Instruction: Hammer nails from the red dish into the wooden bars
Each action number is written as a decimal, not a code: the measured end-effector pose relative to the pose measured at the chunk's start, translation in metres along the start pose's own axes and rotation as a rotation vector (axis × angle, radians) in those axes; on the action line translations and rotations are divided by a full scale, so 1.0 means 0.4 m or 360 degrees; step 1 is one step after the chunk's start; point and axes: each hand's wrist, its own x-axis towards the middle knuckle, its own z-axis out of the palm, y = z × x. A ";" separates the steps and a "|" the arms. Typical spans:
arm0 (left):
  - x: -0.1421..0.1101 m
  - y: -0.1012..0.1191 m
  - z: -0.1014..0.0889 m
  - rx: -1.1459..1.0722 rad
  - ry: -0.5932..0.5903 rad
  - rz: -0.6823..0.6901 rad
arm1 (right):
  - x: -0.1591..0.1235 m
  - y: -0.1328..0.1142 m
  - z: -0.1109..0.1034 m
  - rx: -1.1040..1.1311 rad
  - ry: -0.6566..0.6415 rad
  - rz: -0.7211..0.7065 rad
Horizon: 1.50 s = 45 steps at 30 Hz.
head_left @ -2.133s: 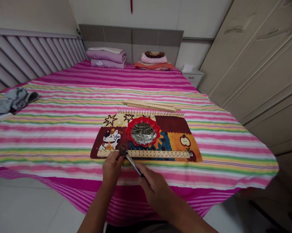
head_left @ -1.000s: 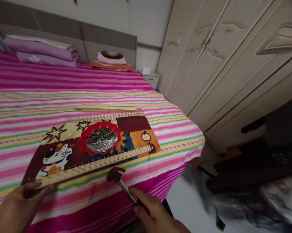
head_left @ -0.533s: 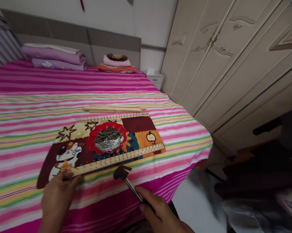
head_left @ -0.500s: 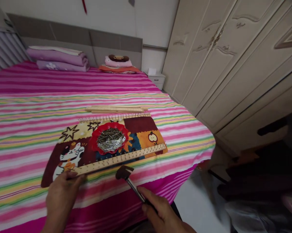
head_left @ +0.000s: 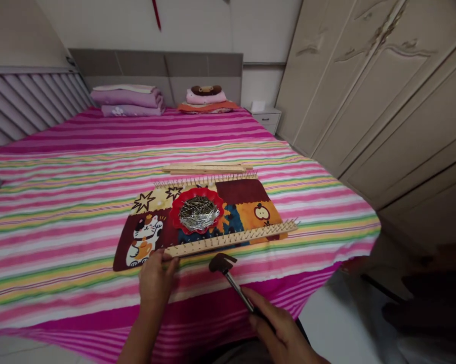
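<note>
The near end of a wooden strip (head_left: 208, 243) is pinched between the thumb and fingers of the left hand (head_left: 157, 275), and the handle of a hammer (head_left: 238, 288) is gripped in the right hand (head_left: 275, 323), at four o'clock from the left. The hammer's head is held toward between ten and eleven o'clock from that hand, apart from the strip. For good work, the strip is probably best pressed flat, the fingertips kept well back from any nail to be struck, and each blow brought straight down, since the soft bedding may let the wood bounce.

From the left hand the strip is laid toward between two and three o'clock, along the near edge of a patterned mat (head_left: 243, 194). It is pale and narrow, set with upright nails, some seemingly tilted; fewer are seen by the fingers. At one o'clock from the left hand, loose nails (head_left: 199, 212) are heaped in a red scalloped bowl (head_left: 175, 212). Farther out, toward twelve to one o'clock, bare-looking strips (head_left: 205, 168) are stacked on the striped bedspread (head_left: 79, 212).
</note>
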 end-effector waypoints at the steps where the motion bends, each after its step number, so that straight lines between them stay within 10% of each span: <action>1: 0.002 -0.008 -0.013 -0.0044 -0.0020 -0.0026 | 0.001 0.002 -0.001 0.0009 -0.0008 -0.0010; 6: 0.039 -0.029 -0.131 -0.0131 0.0077 -0.0420 | 0.000 0.019 0.002 0.0099 -0.0026 -0.0035; 10: 0.099 0.058 -0.173 -0.0016 0.0218 -0.0391 | 0.001 0.015 0.002 0.0121 -0.0049 -0.0055; 15: 0.184 0.202 -0.082 0.0250 -0.0225 0.0066 | -0.004 0.007 -0.013 0.0050 -0.0125 0.0017; 23: 0.253 0.297 0.056 0.0744 -0.0571 -0.0057 | -0.022 0.045 -0.015 0.0110 -0.0041 0.0058; 34: 0.261 0.221 0.060 0.0064 -0.0535 -0.0127 | -0.011 0.023 -0.025 0.0047 -0.0025 -0.0003; 45: 0.125 0.176 -0.112 -0.1568 -0.0584 -0.0689 | -0.003 0.000 -0.012 0.0028 -0.0127 -0.0122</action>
